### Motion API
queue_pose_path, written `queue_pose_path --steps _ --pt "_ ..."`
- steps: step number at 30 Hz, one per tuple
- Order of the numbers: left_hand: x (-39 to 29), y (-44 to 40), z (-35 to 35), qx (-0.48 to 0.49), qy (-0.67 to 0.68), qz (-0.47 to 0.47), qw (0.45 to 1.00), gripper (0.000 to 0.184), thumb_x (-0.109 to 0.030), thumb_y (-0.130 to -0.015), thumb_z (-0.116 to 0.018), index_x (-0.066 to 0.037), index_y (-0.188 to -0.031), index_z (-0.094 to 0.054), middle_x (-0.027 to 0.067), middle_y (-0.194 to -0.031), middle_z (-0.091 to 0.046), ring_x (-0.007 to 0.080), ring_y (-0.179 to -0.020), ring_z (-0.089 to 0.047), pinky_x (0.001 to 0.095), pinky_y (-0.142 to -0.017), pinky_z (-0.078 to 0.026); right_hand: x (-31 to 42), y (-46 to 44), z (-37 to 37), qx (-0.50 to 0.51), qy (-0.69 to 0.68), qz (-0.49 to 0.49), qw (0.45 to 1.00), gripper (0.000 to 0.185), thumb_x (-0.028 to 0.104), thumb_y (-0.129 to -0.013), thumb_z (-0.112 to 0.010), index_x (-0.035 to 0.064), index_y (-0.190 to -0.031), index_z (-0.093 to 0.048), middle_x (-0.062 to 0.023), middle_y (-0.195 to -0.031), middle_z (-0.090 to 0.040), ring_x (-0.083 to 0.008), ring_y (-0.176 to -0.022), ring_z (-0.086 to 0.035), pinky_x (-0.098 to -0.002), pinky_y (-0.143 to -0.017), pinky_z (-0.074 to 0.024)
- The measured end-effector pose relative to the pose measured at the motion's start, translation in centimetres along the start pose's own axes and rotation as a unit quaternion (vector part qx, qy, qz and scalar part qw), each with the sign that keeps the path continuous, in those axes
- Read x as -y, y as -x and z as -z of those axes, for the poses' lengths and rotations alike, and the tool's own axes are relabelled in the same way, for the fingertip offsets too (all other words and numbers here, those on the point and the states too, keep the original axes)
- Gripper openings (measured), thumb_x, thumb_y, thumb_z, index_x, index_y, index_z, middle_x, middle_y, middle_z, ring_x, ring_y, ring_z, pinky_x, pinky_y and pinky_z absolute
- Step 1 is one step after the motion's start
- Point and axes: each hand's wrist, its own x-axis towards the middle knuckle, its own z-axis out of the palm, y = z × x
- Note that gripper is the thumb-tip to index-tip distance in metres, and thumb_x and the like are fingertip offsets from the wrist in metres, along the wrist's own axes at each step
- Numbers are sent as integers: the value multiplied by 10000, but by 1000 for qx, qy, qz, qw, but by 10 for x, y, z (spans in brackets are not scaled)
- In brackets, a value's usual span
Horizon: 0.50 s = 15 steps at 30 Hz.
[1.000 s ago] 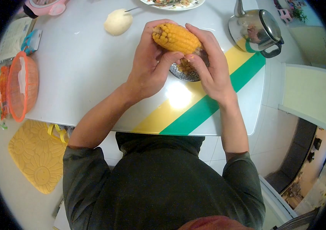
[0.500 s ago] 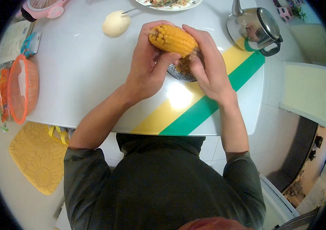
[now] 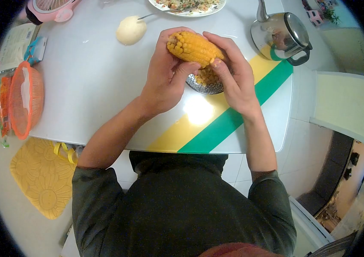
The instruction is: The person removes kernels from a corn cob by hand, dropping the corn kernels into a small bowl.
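A yellow corn cob [image 3: 194, 48] is held between my two hands above a dark patterned bowl [image 3: 207, 88]. My left hand [image 3: 167, 70] is wrapped round the left end, its thumb under the cob. My right hand [image 3: 233, 70] holds the right end, with the thumb at the lower edge, where a loose kernel shows at its tip. Yellow kernels [image 3: 206, 77] lie in the bowl beneath; part of the bowl is hidden by my hands.
A pale dough-like lump [image 3: 131, 31] and a plate of food [image 3: 199, 13] with a utensil lie beyond. A glass teapot [image 3: 282, 36] stands at the right. An orange basket [image 3: 36, 100] sits at the table's left edge, near packages [image 3: 14, 48].
My right thumb moved down off the cob's lower edge and came back up to it. The cob has shifted slightly left and down in view and stays in both hands.
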Motion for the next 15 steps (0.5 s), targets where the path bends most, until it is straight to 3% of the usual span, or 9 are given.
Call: queue_pose_path --steps 3,15 --pt "4 0 -1 -15 -23 -35 999 529 -1 -977 -588 -40 -1434 -326 153 -1376 -560 194 -1159 -608 287 -888 -543 4 0 0 5 8 2 1000 444 78 -987 -557 -4 -1423 -536 -169 -1282 -592 -277 -1206 -581 -348 -1075 -420" --pt "0 0 -2 -3 -42 -45 998 535 -4 -979 -592 -25 -1440 -321 170 -1378 -560 222 -1195 -605 304 -928 -551 4 2 -5 -25 -32 -4 999 413 132 -1004 -573 -22 -1387 -563 -163 -1243 -611 -270 -1179 -587 -345 -1067 -419"
